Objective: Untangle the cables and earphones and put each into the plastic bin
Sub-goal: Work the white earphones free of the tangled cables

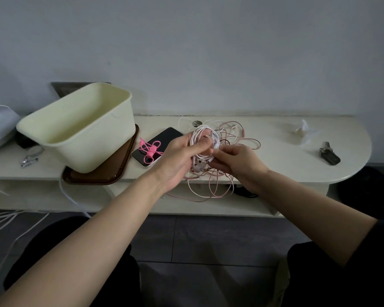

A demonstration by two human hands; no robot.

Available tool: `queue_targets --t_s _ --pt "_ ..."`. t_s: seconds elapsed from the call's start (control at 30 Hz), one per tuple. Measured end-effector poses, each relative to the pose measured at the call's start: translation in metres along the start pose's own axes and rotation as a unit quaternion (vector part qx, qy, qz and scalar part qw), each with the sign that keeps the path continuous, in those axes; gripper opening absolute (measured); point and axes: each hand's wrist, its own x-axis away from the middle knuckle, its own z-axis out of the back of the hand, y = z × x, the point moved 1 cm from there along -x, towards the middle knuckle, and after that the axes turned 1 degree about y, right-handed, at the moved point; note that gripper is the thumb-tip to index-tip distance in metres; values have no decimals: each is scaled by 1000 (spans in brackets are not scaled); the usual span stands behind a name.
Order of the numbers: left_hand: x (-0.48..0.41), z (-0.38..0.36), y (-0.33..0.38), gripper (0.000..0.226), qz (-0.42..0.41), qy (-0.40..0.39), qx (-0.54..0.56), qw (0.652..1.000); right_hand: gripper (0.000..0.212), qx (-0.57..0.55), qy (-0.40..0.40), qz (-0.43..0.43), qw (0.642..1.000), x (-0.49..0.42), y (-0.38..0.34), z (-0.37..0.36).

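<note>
The person is holding a messy knot of thin wires (216,139) over the middle of the pale table (275,158), close to its near edge. White wires are looping in a round bunch, and pinkish-gold ones are hanging down in loose rings. The left hand (177,158) is curling its fingers round the white bunch. The right hand (239,162) is pinching a wire with its fingertips. The bin (93,149), smooth cream plastic with rounded corners, is sitting to the left on a brown tray (120,169). A shiny black phone (164,135) is lying between them, with a pink rubbery tie (151,149) on it.
</note>
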Motion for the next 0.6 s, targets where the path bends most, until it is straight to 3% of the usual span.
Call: queue_targets --t_s 0.23,0.4,0.6 --pt "1 2 -9 14 12 24 -54 998 15 -33 -4 -21 999 1 2 2" --pt "1 0 -12 35 1 29 -93 995 16 -57 -8 -47 997 2 2 1" --pt "0 -1 -16 12 -18 47 -103 993 21 -75 -3 -73 994 3 3 -3"
